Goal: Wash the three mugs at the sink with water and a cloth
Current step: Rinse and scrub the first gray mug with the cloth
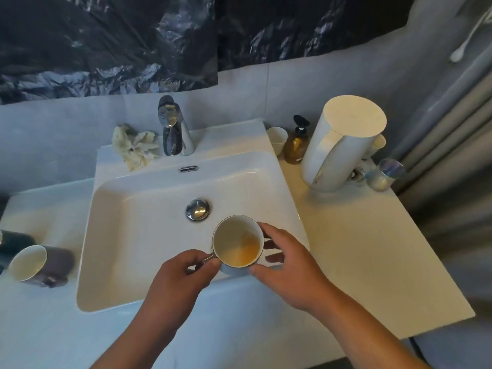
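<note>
A pale mug (237,243) with a white inside and an orange-brown stain at its bottom hangs over the front of the white sink (133,222). My left hand (186,272) pinches its handle. My right hand (282,262) wraps around its right side. A purple-grey mug (40,263) lies on its side on the counter left of the basin, and a dark teal mug (13,242) lies behind it, partly cut off by the frame edge. A crumpled cream cloth (134,146) rests on the sink ledge left of the chrome tap (173,129). No water runs.
Right of the basin stand a white kettle (343,145), an amber soap pump bottle (296,143), a small white cup (277,138) and a glass (384,174). The chrome drain plug (197,209) sits mid-basin. Black plastic sheeting (106,43) covers the wall behind.
</note>
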Demonstrator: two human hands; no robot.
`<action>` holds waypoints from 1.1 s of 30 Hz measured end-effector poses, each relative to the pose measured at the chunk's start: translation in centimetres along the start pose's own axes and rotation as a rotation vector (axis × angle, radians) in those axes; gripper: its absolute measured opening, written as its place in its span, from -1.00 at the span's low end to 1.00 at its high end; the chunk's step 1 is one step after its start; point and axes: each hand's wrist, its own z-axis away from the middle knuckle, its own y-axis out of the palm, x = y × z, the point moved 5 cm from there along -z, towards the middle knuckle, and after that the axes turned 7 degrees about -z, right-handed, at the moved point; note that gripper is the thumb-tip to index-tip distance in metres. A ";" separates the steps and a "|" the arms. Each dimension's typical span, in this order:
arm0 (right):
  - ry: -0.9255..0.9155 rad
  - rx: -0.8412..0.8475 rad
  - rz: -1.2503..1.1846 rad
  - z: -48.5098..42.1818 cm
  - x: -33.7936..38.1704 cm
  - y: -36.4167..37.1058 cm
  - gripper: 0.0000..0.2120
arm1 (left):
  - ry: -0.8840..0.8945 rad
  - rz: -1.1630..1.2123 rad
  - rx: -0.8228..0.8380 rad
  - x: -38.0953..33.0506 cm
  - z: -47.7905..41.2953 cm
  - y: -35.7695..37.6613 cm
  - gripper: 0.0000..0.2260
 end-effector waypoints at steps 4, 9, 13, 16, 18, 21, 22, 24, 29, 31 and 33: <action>-0.011 0.001 -0.021 -0.6 0.0 -0.4 -0.35 | 0.013 -0.002 -0.024 -0.8 -0.8 0.1 -0.81; 0.000 -0.007 -0.003 -1.7 0.5 0.2 -0.35 | 0.012 0.050 -0.038 -0.7 -1.5 -0.6 -0.80; 0.037 -0.025 0.021 -2.1 1.0 1.3 -0.33 | 0.014 0.075 -0.001 0.1 -2.5 -1.7 -0.80; 0.050 -0.029 0.037 -3.1 1.5 2.4 -0.33 | 0.008 0.117 0.022 0.6 -3.7 -2.9 -0.82; 0.044 -0.018 0.058 -4.2 1.9 3.1 -0.34 | 0.025 0.155 0.021 0.8 -4.6 -3.7 -0.80; 0.041 0.067 0.103 -6.1 2.8 4.1 -0.40 | 0.014 0.209 -0.016 1.3 -5.8 -4.9 -0.71; 0.040 0.104 0.126 -7.0 3.5 4.3 -0.43 | 0.005 0.229 -0.032 1.7 -6.4 -5.4 -0.68; 0.025 0.093 0.176 -9.1 5.4 3.9 -0.47 | -0.002 0.257 -0.041 1.9 -7.3 -6.0 -0.68; -0.377 -0.046 0.542 -16.7 14.8 3.9 -0.48 | -0.039 0.300 -0.072 1.7 -10.0 -6.8 -0.76; -0.559 -0.010 0.690 -19.3 17.9 5.1 -0.51 | -0.050 0.322 -0.095 1.8 -11.0 -6.8 -0.80; -0.663 0.071 0.837 -21.6 19.5 6.4 -0.74 | -0.067 0.343 -0.112 1.8 -11.9 -6.7 -0.80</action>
